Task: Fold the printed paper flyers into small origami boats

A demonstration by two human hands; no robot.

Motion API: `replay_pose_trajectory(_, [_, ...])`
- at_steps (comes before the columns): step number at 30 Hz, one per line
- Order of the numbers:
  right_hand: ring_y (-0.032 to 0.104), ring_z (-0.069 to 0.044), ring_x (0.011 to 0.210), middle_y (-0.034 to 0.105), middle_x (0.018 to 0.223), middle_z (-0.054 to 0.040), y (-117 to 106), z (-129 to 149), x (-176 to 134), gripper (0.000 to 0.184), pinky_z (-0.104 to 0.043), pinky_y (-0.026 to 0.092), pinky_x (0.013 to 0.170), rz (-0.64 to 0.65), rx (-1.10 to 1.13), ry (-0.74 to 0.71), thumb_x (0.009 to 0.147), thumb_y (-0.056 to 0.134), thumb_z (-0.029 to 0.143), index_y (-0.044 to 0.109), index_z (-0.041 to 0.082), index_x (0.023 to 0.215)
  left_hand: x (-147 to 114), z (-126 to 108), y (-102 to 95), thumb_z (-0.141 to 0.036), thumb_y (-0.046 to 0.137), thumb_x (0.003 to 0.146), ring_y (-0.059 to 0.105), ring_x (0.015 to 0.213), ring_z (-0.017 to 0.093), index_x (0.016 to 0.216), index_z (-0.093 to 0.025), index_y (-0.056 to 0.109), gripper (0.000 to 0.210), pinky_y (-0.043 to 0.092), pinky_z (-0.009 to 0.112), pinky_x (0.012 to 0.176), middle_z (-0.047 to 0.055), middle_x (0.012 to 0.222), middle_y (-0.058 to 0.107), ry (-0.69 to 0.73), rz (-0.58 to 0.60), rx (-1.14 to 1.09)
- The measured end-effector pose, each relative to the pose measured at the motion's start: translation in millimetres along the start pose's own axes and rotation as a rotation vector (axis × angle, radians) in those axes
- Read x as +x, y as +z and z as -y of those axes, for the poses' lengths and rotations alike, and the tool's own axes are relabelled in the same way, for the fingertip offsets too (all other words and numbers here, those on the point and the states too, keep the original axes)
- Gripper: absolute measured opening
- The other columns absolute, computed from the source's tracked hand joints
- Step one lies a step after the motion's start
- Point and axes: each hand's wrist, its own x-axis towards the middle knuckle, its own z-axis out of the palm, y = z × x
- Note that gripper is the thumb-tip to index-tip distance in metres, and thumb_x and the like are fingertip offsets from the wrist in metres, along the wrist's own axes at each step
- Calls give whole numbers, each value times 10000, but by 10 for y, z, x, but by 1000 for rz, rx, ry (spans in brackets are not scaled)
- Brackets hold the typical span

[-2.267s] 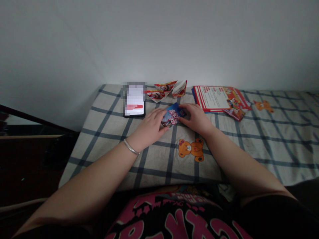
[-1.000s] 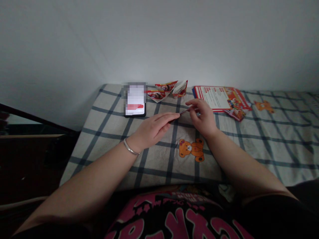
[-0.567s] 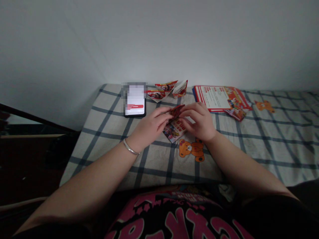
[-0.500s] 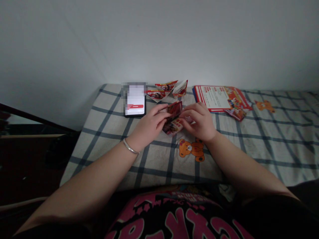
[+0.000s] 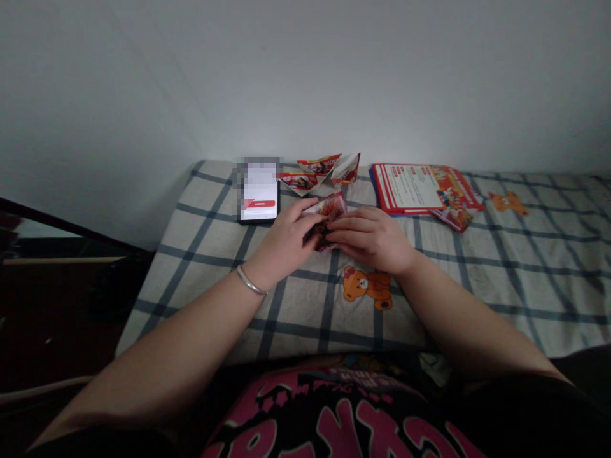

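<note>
Between my hands is a red printed paper (image 5: 330,207), partly folded, with pictures on it. My left hand (image 5: 289,238) is closed on its left side, thumb and fingers pinching it. Bent over the paper's right side, my right hand (image 5: 375,238) presses its fingers together on it; the fingertips partly hide the paper. Just behind stand several folded red and white papers (image 5: 319,166) with zigzag shapes. A phone (image 5: 260,191) with a lit screen lies to the left of them.
To the right lies a stack of red and white printed sheets (image 5: 410,184), with a small folded red paper (image 5: 453,218) at its front edge. A checked cloth (image 5: 200,280) with bear prints covers the surface. A white wall (image 5: 305,76) rises behind.
My right hand has moved left over the paper, its fingers now flatter against it. The paper has turned and folded over in my hands, showing less of its front part.
</note>
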Motion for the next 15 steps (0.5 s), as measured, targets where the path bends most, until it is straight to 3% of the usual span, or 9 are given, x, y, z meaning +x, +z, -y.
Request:
replay_pose_trajectory(5, [686,-202,1050,758,1123,-17,3,-40,-11,270,-388,533,898,176,171,14,952,529,213,739,271,1111,11,-76,-75,-148,597,891,496,1280,313,1134,-193,703,269,449,543,1079,118,1424,508,35,45,143])
replay_pose_trajectory(11, [671,-205,1141,751,1149,-20,-23,-77,-24,367,-375,536,944,257,182,69,845,507,70,746,243,1063,18,-83,-92,-176,591,904,472,1270,322,1169,-195,700,287,429,548,1086,125,1437,498,21,26,189])
replay_pose_trajectory(15, [660,-217,1163,725,1213,-20,-73,-82,-22,281,-379,531,958,323,209,112,846,622,201,723,261,1101,14,-67,-80,-170,596,897,468,1281,322,1180,-193,687,298,426,545,1089,130,1425,504,19,27,185])
